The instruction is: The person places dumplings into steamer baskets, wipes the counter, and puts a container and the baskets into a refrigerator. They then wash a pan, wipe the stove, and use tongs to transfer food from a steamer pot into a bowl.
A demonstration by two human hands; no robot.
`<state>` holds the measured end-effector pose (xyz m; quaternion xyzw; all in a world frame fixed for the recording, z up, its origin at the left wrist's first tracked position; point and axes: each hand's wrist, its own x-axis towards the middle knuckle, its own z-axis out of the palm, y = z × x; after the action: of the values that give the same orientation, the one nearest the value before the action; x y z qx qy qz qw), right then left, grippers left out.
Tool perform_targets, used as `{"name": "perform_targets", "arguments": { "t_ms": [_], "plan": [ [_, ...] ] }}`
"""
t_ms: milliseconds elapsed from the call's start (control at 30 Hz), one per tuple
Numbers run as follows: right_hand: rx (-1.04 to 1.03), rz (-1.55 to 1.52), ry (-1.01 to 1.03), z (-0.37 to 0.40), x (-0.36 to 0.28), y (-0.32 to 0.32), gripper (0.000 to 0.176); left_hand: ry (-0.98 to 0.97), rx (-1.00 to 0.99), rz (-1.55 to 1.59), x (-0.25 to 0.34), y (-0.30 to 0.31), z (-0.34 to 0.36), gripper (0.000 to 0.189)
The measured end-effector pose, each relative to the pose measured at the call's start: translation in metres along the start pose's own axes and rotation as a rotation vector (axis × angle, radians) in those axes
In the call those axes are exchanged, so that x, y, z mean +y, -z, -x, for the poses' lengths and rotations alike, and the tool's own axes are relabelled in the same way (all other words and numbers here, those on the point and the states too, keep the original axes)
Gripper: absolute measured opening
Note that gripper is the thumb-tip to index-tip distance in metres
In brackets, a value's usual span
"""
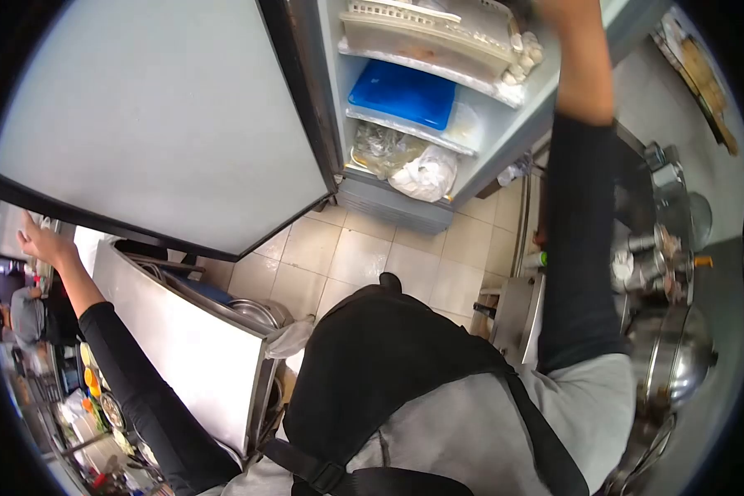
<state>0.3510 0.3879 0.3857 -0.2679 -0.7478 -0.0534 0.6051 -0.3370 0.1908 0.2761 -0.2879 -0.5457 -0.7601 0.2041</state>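
An upright fridge stands open before me, its grey door [157,107] swung out to the left. My left hand [45,242] is raised near the lower left corner of that door, fingers apart, with nothing seen in it. I reach up with my right hand [560,10] to the right side of the top visible shelf; its fingers are blurred and cut off by the frame. Close below it lie several small pale round pieces [521,59], beside a white plastic basket [426,33]. One shelf lower is a blue flat tray or lid [403,93].
Clear and white plastic bags [426,174] fill the fridge bottom. A white-topped counter [182,331] with metal pans beneath stands left, a large metal pot [670,355] right. Tiled floor [347,252] lies ahead. Another person [29,314] is at the far left.
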Motion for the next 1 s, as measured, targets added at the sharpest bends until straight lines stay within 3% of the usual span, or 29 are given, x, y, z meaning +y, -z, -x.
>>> {"name": "perform_targets", "arguments": {
  "t_ms": [33,67,100,133,167,200,233,267,300,333,367,400,433,500,533,633,700,767,833,967,1000],
  "plan": [
    [0.012,-0.173,-0.083,0.054,-0.008,0.004,0.033,0.092,0.007,0.013,-0.018,0.007,0.002,0.062],
    [0.005,-0.343,-0.200,0.121,-0.014,0.001,0.026,0.251,-0.137,0.087,-0.013,0.006,0.021,0.066],
    [-0.027,-0.762,-0.361,0.192,-0.032,-0.007,0.021,0.357,-0.287,0.229,-0.028,0.010,0.028,0.067],
    [-0.068,-0.720,-0.567,0.271,-0.036,-0.018,0.022,0.480,-0.430,0.349,-0.043,0.012,0.034,0.068],
    [-0.122,-0.464,-0.965,0.363,-0.046,-0.026,0.027,0.386,-0.483,0.248,-0.081,0.022,0.028,0.068],
    [-0.357,-0.182,-1.191,0.488,-0.052,-0.016,0.029,0.269,-0.564,0.205,-0.133,0.036,0.010,0.072],
    [-0.678,0.081,-1.361,0.610,-0.057,-0.006,0.031,0.383,-0.544,0.219,-0.107,0.024,0.026,0.074],
    [-0.712,0.315,-1.379,0.682,-0.101,0.015,0.033,0.532,-0.424,0.281,-0.059,0.006,0.050,0.078],
    [-0.790,0.124,-1.368,0.739,-0.138,0.052,0.033,0.570,-0.436,0.352,-0.065,0.006,0.046,0.080],
    [-0.987,0.174,-1.378,0.754,-0.181,0.089,0.030,0.587,-0.337,0.367,-0.013,-0.002,0.073,0.076],
    [-1.482,0.402,-1.070,0.824,-0.201,0.117,0.036,0.515,-0.254,0.375,-0.066,0.007,0.044,0.072],
    [-1.070,0.534,-1.669,0.901,-0.229,0.140,0.047,0.502,-0.241,0.364,-0.027,0.012,0.064,0.070],
    [-0.828,0.655,-1.874,0.859,-0.263,0.157,0.054,0.482,-0.226,0.352,0.012,0.019,0.080,0.069],
    [-0.582,0.355,-2.315,0.817,-0.295,0.187,0.050,0.472,-0.299,0.354,-0.024,0.053,0.059,0.069],
    [-0.541,0.349,-2.321,0.807,-0.302,0.187,0.050,0.378,-0.354,0.244,0.008,0.057,0.080,0.069],
    [-0.599,0.406,-2.271,0.791,-0.291,0.185,0.047,0.440,-0.461,0.341,0.012,0.078,0.095,0.067],
    [-0.648,0.324,-2.110,0.787,-0.267,0.166,0.040,0.420,-0.522,0.428,0.027,0.087,0.126,0.061],
    [-1.149,0.465,-1.183,0.818,-0.221,0.143,0.036,0.402,-0.650,0.562,0.056,0.090,0.165,0.056],
    [-0.591,0.230,-1.419,0.743,-0.220,0.127,0.034,0.388,-0.860,0.769,0.086,0.078,0.205,0.052],
    [-0.449,0.245,-1.493,0.685,-0.204,0.112,0.042,0.329,-1.402,1.167,0.160,0.002,0.279,0.046],
    [-0.424,0.243,-1.526,0.672,-0.208,0.118,0.042,0.125,-1.440,1.202,0.206,-0.019,0.308,0.041]
  ]
}}
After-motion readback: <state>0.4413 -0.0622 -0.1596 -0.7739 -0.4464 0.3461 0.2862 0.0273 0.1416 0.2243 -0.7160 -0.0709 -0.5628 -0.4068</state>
